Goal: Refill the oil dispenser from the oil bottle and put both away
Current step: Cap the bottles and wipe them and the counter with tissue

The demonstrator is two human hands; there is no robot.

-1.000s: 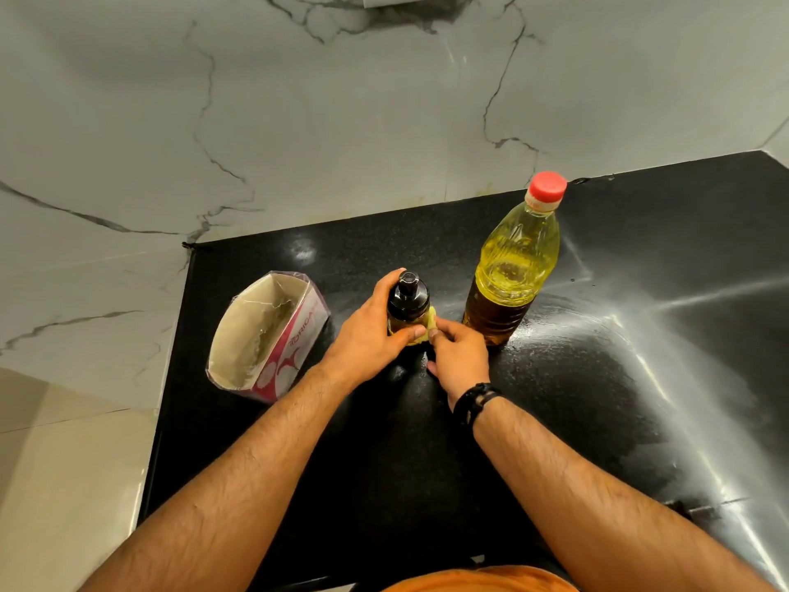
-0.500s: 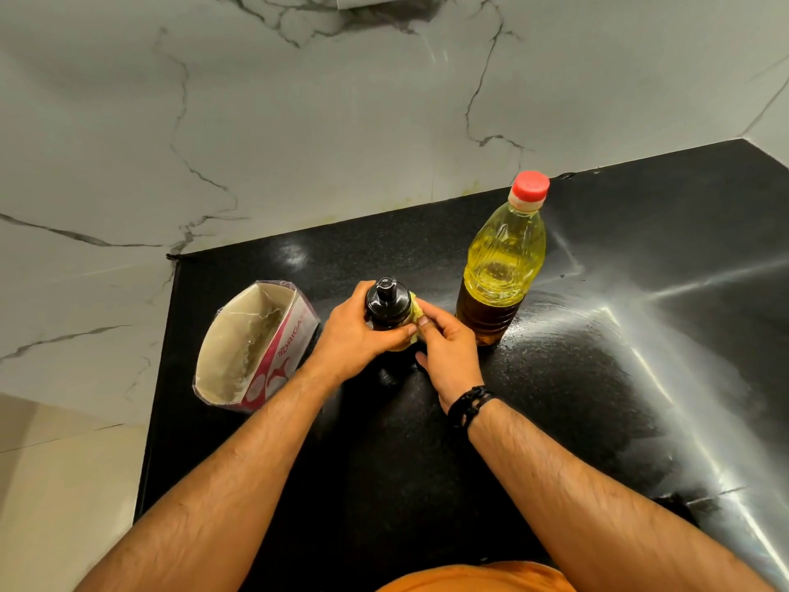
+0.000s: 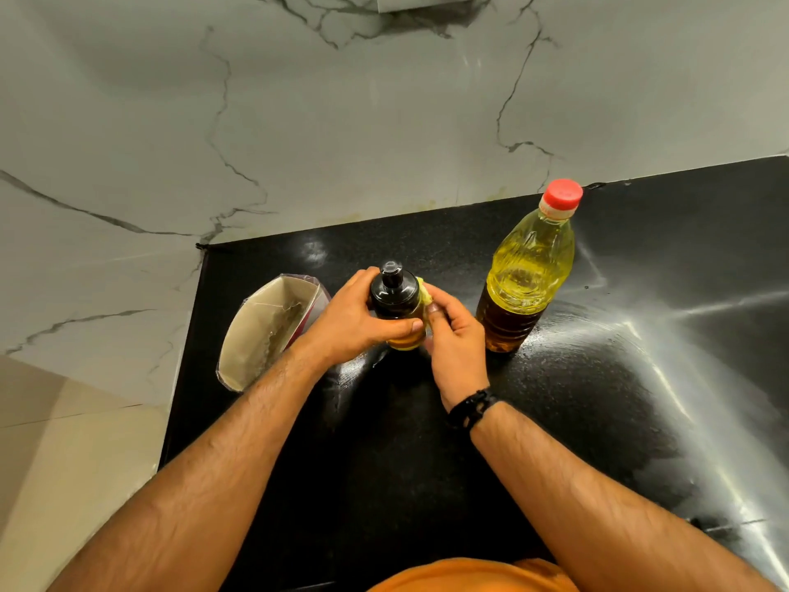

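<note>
Where hands point(image 3: 350, 322) wrap it, dispenser body point(image 3: 405, 335) hidden.

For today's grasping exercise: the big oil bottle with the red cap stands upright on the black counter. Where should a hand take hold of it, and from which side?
Grip the oil bottle around its ribbed lower body, below the taper toward the red cap. Come from the right, where the counter looks open; the right hand and the dispenser crowd its left side.

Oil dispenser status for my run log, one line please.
left hand: holds oil dispenser | right hand: holds dispenser | oil bottle: capped
</note>
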